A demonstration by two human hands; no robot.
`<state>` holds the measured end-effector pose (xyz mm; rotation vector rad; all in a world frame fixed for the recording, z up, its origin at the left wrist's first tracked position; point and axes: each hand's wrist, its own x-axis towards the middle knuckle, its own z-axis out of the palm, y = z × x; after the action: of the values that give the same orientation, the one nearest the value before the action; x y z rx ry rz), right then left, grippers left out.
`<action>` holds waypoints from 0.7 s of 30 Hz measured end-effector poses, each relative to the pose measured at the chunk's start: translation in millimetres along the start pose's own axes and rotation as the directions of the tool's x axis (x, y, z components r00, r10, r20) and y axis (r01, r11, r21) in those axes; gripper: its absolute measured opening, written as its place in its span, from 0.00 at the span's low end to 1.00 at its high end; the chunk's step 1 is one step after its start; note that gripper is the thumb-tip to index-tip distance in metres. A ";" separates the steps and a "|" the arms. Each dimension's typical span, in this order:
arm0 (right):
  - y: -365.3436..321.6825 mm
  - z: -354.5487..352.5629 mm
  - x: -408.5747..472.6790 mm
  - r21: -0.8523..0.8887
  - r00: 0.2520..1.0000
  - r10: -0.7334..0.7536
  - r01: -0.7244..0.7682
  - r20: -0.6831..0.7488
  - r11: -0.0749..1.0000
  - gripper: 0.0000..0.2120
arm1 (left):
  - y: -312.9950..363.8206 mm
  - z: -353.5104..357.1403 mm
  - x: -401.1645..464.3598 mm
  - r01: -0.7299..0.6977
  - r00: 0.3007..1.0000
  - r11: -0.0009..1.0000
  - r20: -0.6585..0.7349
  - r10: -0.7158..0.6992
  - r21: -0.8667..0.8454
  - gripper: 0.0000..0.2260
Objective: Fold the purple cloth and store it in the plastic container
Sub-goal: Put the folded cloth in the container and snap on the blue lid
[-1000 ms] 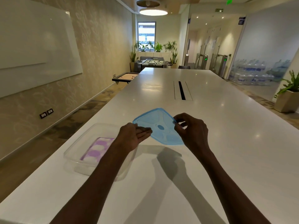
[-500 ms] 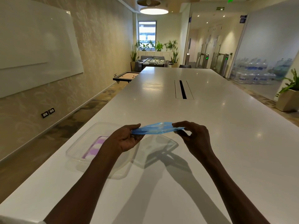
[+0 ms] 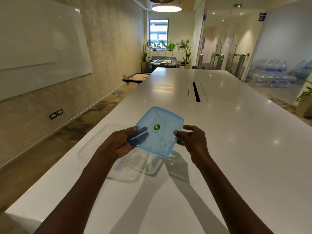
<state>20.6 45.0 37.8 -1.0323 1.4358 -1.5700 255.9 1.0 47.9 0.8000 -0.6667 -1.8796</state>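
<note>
A translucent blue lid (image 3: pixel 157 132) with a green sticker faces up, tilted, a little above the white table (image 3: pixel 236 149). My left hand (image 3: pixel 118 144) grips its left edge, with the fingers showing through from beneath. My right hand (image 3: pixel 192 139) pinches its right edge. The clear plastic container (image 3: pixel 101 130) stands on the table to the left, under my left hand and forearm. The purple cloth is hidden behind that arm.
The table's left edge runs close beside the container, with floor below it. A cable slot (image 3: pixel 195 92) lies in the table farther ahead. A potted plant (image 3: pixel 305 102) stands off the right side.
The lid has been turned over between my hands, from edge-on to sticker side up. The purple cloth, seen in the container before, is now covered by my left arm.
</note>
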 end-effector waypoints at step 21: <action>16.0 156.9 -22.6 -0.132 0.974 0.065 -0.037 0.217 0.991 0.15 | 84.7 -117.4 -22.9 0.044 0.736 0.319 -0.246 0.630 0.947 0.09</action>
<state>174.2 4.1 26.9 -1.1949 1.4097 -1.2963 400.0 -24.5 40.7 1.7381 -1.3743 -0.5914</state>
